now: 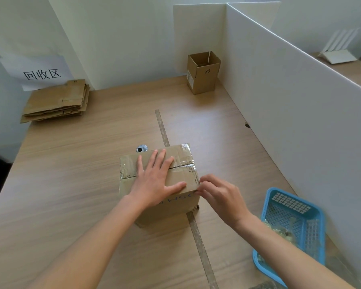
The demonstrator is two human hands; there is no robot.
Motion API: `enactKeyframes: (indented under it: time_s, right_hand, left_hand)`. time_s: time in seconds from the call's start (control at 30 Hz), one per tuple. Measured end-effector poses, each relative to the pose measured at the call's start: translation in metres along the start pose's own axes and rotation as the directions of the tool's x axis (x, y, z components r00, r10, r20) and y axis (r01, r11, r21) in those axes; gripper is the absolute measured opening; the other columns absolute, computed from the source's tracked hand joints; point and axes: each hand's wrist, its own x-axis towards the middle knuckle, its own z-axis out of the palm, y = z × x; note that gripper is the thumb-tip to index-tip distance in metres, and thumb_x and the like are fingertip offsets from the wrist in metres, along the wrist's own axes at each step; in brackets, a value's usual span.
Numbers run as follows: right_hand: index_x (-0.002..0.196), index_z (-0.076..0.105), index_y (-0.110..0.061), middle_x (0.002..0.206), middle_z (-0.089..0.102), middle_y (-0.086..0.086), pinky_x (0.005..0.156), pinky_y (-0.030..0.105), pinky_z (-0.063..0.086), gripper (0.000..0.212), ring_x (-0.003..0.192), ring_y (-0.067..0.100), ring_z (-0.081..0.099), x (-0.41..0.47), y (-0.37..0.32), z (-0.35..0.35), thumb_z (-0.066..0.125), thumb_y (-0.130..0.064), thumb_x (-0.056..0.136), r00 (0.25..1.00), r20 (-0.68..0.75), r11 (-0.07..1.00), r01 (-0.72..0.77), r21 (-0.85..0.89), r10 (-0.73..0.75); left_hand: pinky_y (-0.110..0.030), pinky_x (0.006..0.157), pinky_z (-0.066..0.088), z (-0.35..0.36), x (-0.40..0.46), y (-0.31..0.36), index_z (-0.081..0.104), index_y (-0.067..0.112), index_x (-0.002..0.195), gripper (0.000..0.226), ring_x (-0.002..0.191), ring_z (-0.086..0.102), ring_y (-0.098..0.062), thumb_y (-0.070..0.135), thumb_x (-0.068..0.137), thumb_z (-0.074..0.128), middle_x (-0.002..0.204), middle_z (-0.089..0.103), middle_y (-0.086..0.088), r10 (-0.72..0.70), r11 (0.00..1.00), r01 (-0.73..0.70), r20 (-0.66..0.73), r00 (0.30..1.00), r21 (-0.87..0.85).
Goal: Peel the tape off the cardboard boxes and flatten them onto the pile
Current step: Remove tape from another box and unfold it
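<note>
Head view of a wooden bench [71,184]. Nearest, to the right of the right hand [221,197], a blue basket [313,213] lies on the bench, tilted, with crumpled clear scraps inside. The right hand's fingers [204,184] are curled narrow, their tips at the near right top corner of the box [175,207], where clear tape [193,170] wraps over the edge; whether they actually pinch the tape cannot be told. The box stands closed on the bench, directly under and between the two hands, astride a grey strip [162,128] that runs away down the bench. The left hand [154,180] lies flat on the box top, fingers straight and spread wide, pressing down across the taped centre seam; more tape wrinkles over the box's left edge, just left of those fingers. Just beyond the left fingertips, a round cable hole [142,148] shows behind the box. Well beyond and to the left of the left hand, a pile [56,101] of flattened cardboard rests at the bench's far corner under a paper sign [38,71]. Well beyond the right hand, an open box marked 36 [204,73] stands upright against a white partition [290,90].
</note>
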Motion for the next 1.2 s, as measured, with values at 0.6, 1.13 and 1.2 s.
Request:
enactKeyframes:
  time_s: [0.6, 1.13, 1.2]
  right_hand:
    - [0.079, 0.077, -0.024, 0.068, 0.072, -0.011, 0.071, 0.036, 0.061, 0.007, 0.060, 0.006, 0.070, 0.085, 0.029, -0.001, 0.083, -0.022, 0.083, 0.755, 0.015, 0.697, -0.612, 0.372, 0.655]
    - [0.089, 0.080, -0.013, 0.096, 0.068, -0.003, 0.076, 0.030, 0.048, 0.008, 0.085, 0.019, 0.065, 0.095, 0.023, -0.010, 0.075, -0.019, 0.090, 0.890, 0.433, 0.976, -0.199, 0.087, 0.143]
    - [0.090, 0.079, -0.013, 0.097, 0.069, -0.002, 0.075, 0.029, 0.046, 0.010, 0.087, 0.021, 0.065, 0.113, 0.029, -0.013, 0.071, -0.019, 0.092, 0.863, 0.494, 0.989, -0.145, 0.036, 0.108]
  left_hand:
    - [-0.061, 0.122, -0.009, -0.002, -0.001, 0.000, 0.020, 0.036, 0.155, 0.100, 0.155, -0.014, -0.013, 0.095, 0.075, 0.015, 0.170, -0.002, 0.008, 0.062, 0.998, -0.062, 0.022, 0.998, -0.015]
    - [-0.061, 0.121, -0.011, -0.002, 0.000, -0.005, 0.017, 0.031, 0.158, 0.100, 0.154, -0.020, -0.012, 0.092, 0.079, 0.016, 0.169, -0.008, 0.011, 0.117, 0.993, -0.118, 0.077, 0.990, 0.013]
    - [-0.062, 0.120, -0.011, -0.003, 0.002, -0.005, 0.014, 0.031, 0.159, 0.100, 0.154, -0.020, -0.011, 0.092, 0.080, 0.014, 0.169, -0.010, 0.012, 0.115, 0.993, -0.117, 0.086, 0.990, 0.020]
